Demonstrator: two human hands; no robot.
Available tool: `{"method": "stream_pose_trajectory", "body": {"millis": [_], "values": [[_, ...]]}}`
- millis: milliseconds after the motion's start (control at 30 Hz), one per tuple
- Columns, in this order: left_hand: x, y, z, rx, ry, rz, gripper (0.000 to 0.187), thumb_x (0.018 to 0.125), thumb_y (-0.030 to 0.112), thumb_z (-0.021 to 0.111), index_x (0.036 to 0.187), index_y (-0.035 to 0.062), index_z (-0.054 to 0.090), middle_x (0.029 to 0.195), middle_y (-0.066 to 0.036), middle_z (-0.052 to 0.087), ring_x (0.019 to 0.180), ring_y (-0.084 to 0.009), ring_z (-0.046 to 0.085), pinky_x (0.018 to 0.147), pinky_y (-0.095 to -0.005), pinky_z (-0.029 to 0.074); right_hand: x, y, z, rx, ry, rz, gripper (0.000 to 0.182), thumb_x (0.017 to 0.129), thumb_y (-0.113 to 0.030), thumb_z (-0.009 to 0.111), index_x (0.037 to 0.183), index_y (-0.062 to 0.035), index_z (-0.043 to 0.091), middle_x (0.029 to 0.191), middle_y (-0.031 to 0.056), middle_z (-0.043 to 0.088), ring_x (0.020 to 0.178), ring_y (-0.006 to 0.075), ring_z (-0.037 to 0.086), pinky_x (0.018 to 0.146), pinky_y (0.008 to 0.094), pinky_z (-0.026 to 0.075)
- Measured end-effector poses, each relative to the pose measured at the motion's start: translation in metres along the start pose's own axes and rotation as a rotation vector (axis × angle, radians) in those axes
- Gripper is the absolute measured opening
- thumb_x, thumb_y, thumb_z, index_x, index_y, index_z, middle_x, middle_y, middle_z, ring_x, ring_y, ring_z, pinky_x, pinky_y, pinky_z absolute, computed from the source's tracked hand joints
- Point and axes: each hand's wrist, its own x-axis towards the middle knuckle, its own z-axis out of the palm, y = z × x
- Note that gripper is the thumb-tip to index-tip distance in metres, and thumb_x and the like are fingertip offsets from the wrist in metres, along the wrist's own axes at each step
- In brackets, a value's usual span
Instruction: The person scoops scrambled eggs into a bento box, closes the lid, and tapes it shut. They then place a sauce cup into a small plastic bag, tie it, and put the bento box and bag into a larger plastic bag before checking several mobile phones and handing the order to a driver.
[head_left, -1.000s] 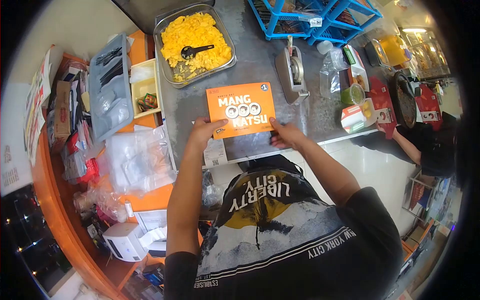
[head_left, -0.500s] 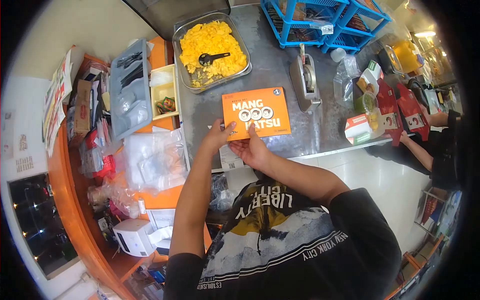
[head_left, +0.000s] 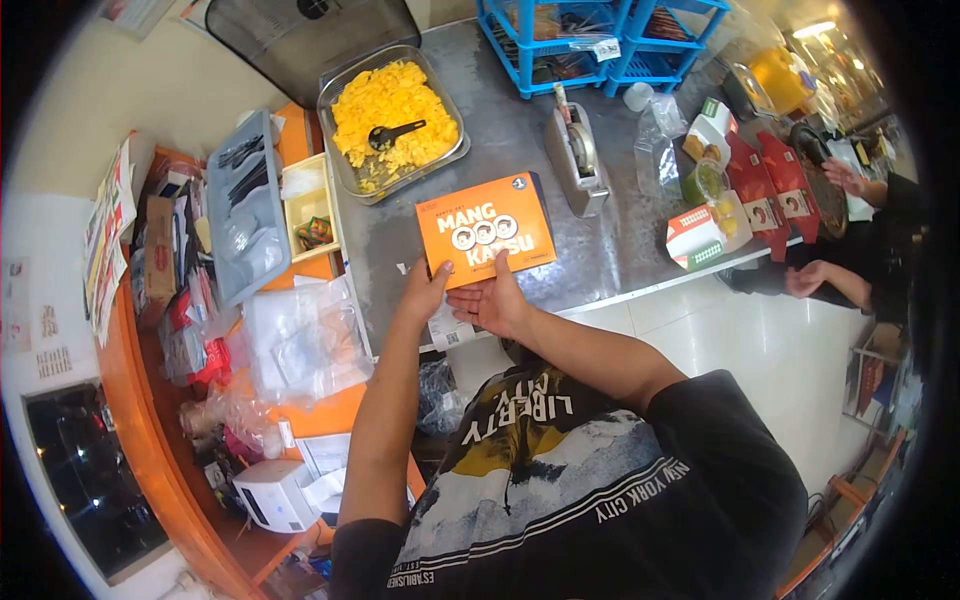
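"Shifted since a second ago: the right hand point(head_left: 500, 300), which was seen by the right edge of the orange box point(head_left: 485, 215) and is now found palm up at its near edge. Off to the far right, a red carton point(head_left: 745, 180) was being touched by a co-worker's hand point(head_left: 808, 280); carton and hand are now seen apart"

"And how is the box held?"

"With both hands, above the near part of the grey metal table point(head_left: 620, 250), its printed face turned up. Its near left corner is gripped by the left hand point(head_left: 428, 290), the thumb laid on top; how the other fingers are set cannot be told, as they are hidden. By the right hand the near edge is pinched, thumb above, fingers below and loosely spread toward the left"

"What is placed around it?"

"Far to the left, a tray point(head_left: 425, 168) is filled with yellow food point(head_left: 395, 95), and a black spoon point(head_left: 398, 133) is laid on it. Just to the right, a tape dispenser point(head_left: 582, 165) is stood, with a blue rack point(head_left: 524, 65) set farther back. Well to the right, a printed carton point(head_left: 695, 238) is placed at the near edge, beside a green-filled cup point(head_left: 703, 185)"
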Motion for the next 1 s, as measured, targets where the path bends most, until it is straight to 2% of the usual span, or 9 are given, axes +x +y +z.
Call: {"method": "stream_pose_trajectory", "body": {"millis": [133,200,267,333,433,600,833,933,1000], "values": [[-0.009,0.011,0.016,0.276,0.284,0.210,0.053,0.100,0.033,0.061,0.144,0.0066,0.049,0.132,-0.029,0.058,0.120,-0.0394,0.058,0.100,-0.0448,0.047,-0.037,-0.024,-0.007,-0.206,0.268,-0.191,0.107,0.090,-0.081,0.044,0.146,0.0090,0.029,0.132,0.0296,0.053,0.133,0.0370,0.047,0.108,0.0568,0.041],[-0.023,0.043,0.027,0.633,0.352,0.187,0.063,0.098,0.038,0.062,0.151,0.0120,0.043,0.146,-0.035,0.040,0.132,-0.0488,0.043,0.108,-0.0536,0.037,-0.048,-0.054,-0.035,-0.644,0.421,-0.316,0.092,0.096,-0.061,0.056,0.147,0.0088,0.024,0.126,0.0292,0.056,0.132,0.0394,0.048,0.105,0.0569,0.042],[-0.028,0.050,0.039,0.803,0.363,0.218,0.069,0.096,0.044,0.062,0.155,0.0171,0.039,0.154,-0.038,0.027,0.139,-0.0542,0.033,0.113,-0.0586,0.031,-0.037,-0.050,-0.055,-1.160,0.858,-0.950,0.074,0.095,-0.052,0.059,0.140,0.0043,0.041,0.125,0.0300,0.056,0.123,0.0410,0.052,0.105,0.0553,0.040],[-0.026,0.047,0.050,0.779,0.331,0.304,0.072,0.095,0.051,0.061,0.156,0.0220,0.039,0.156,-0.040,0.018,0.141,-0.0558,0.029,0.114,-0.0598,0.030,-0.045,-0.052,-0.055,-1.493,1.011,-1.256,0.061,0.095,-0.045,0.059,0.133,0.0021,0.052,0.122,0.0289,0.057,0.115,0.0418,0.054,0.103,0.0537,0.039],[-0.028,0.049,0.056,0.797,0.329,0.296,0.077,0.093,0.060,0.059,0.157,0.0242,0.038,0.154,-0.043,0.018,0.144,-0.0561,0.026,0.115,-0.0597,0.027,-0.048,-0.072,-0.052,-1.694,0.908,-1.172,0.049,0.096,-0.040,0.057,0.123,0.0013,0.058,0.118,0.0243,0.059,0.107,0.0406,0.054,0.096,0.0516,0.041],[-0.029,0.052,0.059,1.020,0.406,0.423,0.066,0.097,0.056,0.055,0.154,0.0257,0.044,0.160,-0.031,0.021,0.147,-0.0485,0.026,0.115,-0.0627,0.025,-0.047,-0.085,-0.049,-1.907,0.944,-1.001,0.043,0.101,-0.040,0.048,0.117,-0.0011,0.059,0.118,0.0191,0.061,0.108,0.0391,0.055,0.094,0.0509,0.041],[-0.026,0.074,0.057,1.099,0.381,0.448,0.064,0.096,0.051,0.058,0.152,0.0226,0.045,0.161,-0.023,0.028,0.150,-0.0404,0.025,0.114,-0.0658,0.024,-0.057,-0.103,-0.037,-1.752,0.980,-0.756,0.053,0.103,-0.047,0.045,0.119,0.0016,0.057,0.118,0.0240,0.061,0.107,0.0420,0.060,0.091,0.0508,0.047],[-0.043,0.108,0.067,0.790,0.478,0.527,0.056,0.096,0.039,0.063,0.143,0.0114,0.053,0.153,-0.024,0.039,0.140,-0.0417,0.037,0.113,-0.0585,0.030,-0.125,-0.105,-0.030,-1.348,0.780,-0.984,0.057,0.101,-0.048,0.050,0.123,0.0045,0.054,0.109,0.0242,0.064,0.103,0.0402,0.064,0.085,0.0481,0.050],[-0.043,0.128,0.084,0.581,0.394,0.634,0.049,0.093,0.032,0.067,0.134,0.0062,0.058,0.137,-0.023,0.051,0.125,-0.0410,0.049,0.105,-0.0540,0.039,-0.121,-0.139,-0.059,-1.189,0.873,-1.306,0.057,0.099,-0.047,0.055,0.120,0.0061,0.058,0.103,0.0232,0.067,0.099,0.0352,0.066,0.082,0.0456,0.051]]}}
